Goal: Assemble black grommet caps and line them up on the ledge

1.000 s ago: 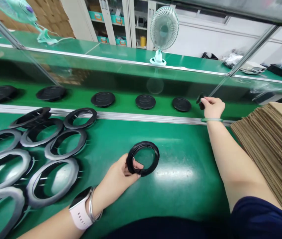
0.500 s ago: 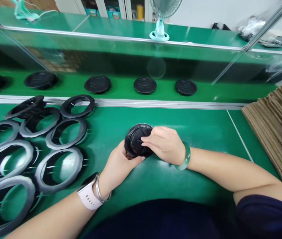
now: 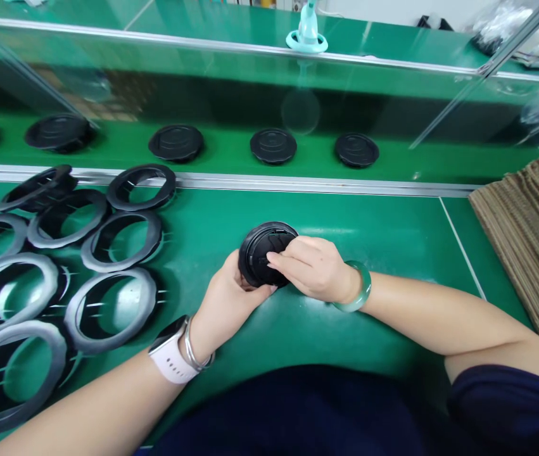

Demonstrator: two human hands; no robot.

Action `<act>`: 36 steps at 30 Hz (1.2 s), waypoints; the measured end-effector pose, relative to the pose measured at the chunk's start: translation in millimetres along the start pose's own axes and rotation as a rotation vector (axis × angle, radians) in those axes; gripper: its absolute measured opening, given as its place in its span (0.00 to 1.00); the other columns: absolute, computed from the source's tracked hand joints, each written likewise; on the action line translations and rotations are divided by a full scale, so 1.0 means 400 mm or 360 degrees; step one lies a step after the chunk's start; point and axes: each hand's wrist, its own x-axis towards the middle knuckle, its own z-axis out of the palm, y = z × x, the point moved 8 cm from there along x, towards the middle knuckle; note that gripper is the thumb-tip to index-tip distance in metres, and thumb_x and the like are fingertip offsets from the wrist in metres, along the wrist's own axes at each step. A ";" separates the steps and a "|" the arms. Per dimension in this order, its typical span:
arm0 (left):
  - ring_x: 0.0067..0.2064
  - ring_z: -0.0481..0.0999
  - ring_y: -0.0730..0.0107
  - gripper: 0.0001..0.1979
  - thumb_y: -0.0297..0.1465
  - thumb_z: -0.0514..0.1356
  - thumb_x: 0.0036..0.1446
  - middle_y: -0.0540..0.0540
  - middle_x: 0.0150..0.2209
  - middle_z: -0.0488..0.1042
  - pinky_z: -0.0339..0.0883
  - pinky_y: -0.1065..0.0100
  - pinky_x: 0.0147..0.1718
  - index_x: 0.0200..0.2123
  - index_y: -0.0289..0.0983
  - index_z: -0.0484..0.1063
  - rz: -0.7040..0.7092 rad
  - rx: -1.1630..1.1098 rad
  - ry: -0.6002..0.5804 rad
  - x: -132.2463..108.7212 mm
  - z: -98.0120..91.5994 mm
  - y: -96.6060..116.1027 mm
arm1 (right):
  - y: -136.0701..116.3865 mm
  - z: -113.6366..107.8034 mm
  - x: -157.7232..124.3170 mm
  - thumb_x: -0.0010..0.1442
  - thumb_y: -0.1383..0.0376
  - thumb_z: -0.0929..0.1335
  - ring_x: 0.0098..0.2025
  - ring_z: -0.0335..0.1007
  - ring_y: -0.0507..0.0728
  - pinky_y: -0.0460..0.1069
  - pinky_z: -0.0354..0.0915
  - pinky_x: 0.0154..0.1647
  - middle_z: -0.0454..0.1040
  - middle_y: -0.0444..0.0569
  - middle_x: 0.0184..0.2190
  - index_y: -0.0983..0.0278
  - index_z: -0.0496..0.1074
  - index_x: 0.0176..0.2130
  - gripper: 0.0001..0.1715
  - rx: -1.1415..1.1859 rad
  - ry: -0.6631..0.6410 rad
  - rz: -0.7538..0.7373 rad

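My left hand (image 3: 224, 297) grips a black round plastic assembly (image 3: 262, 250), a ring with a black disc set into it, tilted up off the green table. My right hand (image 3: 310, 269), with a green bangle at the wrist, presses its fingers on the face of that same assembly from the right. Both hands meet at the middle of the near table. To the left lie several loose black rings (image 3: 114, 307), flat and overlapping.
Beyond a metal rail (image 3: 298, 185) runs a green belt carrying several black round discs (image 3: 273, 145). A stack of brown cardboard sheets (image 3: 530, 240) fills the right edge. A small fan's base (image 3: 306, 39) stands on the shelf above the belt.
My right hand came back from the belt with a black disc and now presses it into the ring that my left hand holds. The view has tipped downward.
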 end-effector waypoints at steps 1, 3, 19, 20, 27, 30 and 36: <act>0.52 0.76 0.51 0.35 0.32 0.71 0.47 0.41 0.52 0.75 0.75 0.54 0.48 0.57 0.38 0.63 -0.0002 0.0006 0.0001 0.000 0.000 -0.001 | 0.001 0.002 -0.001 0.67 0.73 0.64 0.33 0.66 0.56 0.51 0.64 0.31 0.70 0.47 0.30 0.63 0.71 0.48 0.12 -0.0010 -0.0006 0.0004; 0.51 0.77 0.51 0.34 0.33 0.72 0.47 0.41 0.52 0.75 0.75 0.55 0.47 0.56 0.38 0.63 -0.0001 0.0035 0.0009 0.000 -0.001 -0.001 | 0.003 0.006 0.000 0.68 0.73 0.64 0.32 0.65 0.55 0.51 0.63 0.31 0.70 0.47 0.30 0.62 0.72 0.47 0.11 -0.0028 -0.0033 0.0026; 0.41 0.79 0.58 0.26 0.32 0.71 0.48 0.48 0.41 0.75 0.77 0.64 0.35 0.47 0.40 0.63 0.0003 0.0121 0.0005 -0.010 0.002 0.007 | 0.021 0.015 0.013 0.69 0.67 0.64 0.37 0.64 0.59 0.54 0.65 0.40 0.69 0.53 0.34 0.67 0.73 0.40 0.08 0.0149 -0.0265 0.0406; 0.41 0.79 0.58 0.26 0.32 0.71 0.48 0.48 0.41 0.75 0.77 0.64 0.35 0.48 0.40 0.63 0.0014 0.0133 0.0011 -0.010 0.002 0.007 | 0.019 0.014 0.015 0.69 0.68 0.64 0.37 0.64 0.60 0.54 0.65 0.39 0.69 0.53 0.34 0.67 0.73 0.40 0.08 0.0138 -0.0270 0.0411; 0.42 0.78 0.59 0.29 0.32 0.72 0.45 0.48 0.42 0.74 0.76 0.65 0.35 0.49 0.41 0.62 0.0059 0.0258 0.0111 -0.012 -0.005 0.014 | 0.013 0.022 0.021 0.70 0.68 0.63 0.37 0.63 0.60 0.53 0.65 0.40 0.68 0.53 0.34 0.68 0.72 0.39 0.10 0.0066 -0.0410 0.0406; 0.40 0.78 0.61 0.29 0.32 0.72 0.46 0.49 0.41 0.74 0.75 0.66 0.34 0.48 0.40 0.63 0.0057 0.0262 0.0097 -0.013 -0.003 0.015 | 0.015 0.021 0.022 0.70 0.68 0.63 0.38 0.64 0.60 0.54 0.65 0.41 0.69 0.53 0.35 0.68 0.72 0.39 0.09 0.0110 -0.0457 0.0412; 0.42 0.78 0.58 0.29 0.32 0.72 0.45 0.48 0.42 0.75 0.75 0.63 0.36 0.48 0.41 0.63 0.0042 0.0261 0.0077 -0.009 -0.005 0.004 | 0.007 0.021 0.022 0.71 0.69 0.61 0.39 0.64 0.61 0.56 0.68 0.43 0.70 0.56 0.36 0.71 0.73 0.41 0.12 0.0082 -0.0452 0.0361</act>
